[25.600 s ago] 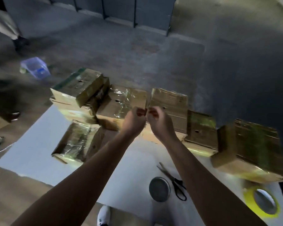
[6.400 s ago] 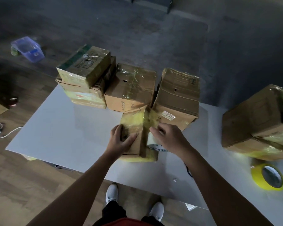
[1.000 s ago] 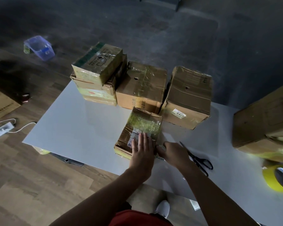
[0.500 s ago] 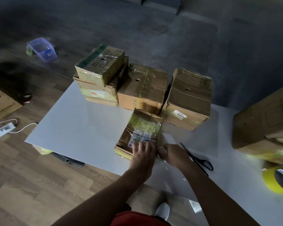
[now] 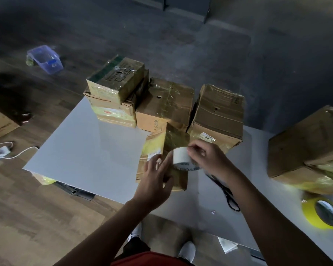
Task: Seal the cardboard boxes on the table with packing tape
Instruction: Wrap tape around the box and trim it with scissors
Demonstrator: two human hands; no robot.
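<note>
Since half a second ago, the small box (image 5: 156, 144) is no longer pressed flat under a palm. It is now stood up on one edge, tilted, near the middle of the desk (image 5: 96, 150), and a white tape roll (image 5: 181, 156) is now raised against its upper part. The roll is pinched at its rim by the curled fingers and thumb of the right hand (image 5: 208, 158). The left hand (image 5: 154, 185) is held spread against the near face of the small box, fingers extended, one fingertip just beside the roll; whether a tape end is caught under it cannot be told.

Behind the small box, at the far edge, a row of taped boxes is seen: a stacked pair (image 5: 115, 81) on the left, a middle box (image 5: 165, 100) and a right box (image 5: 219, 112). A large box (image 5: 304, 148) is set well apart on the right. Black scissors (image 5: 227, 192) are laid on the desk just right of the right forearm, and a yellow tape roll (image 5: 323, 214) is lying flat at the near right.
</note>
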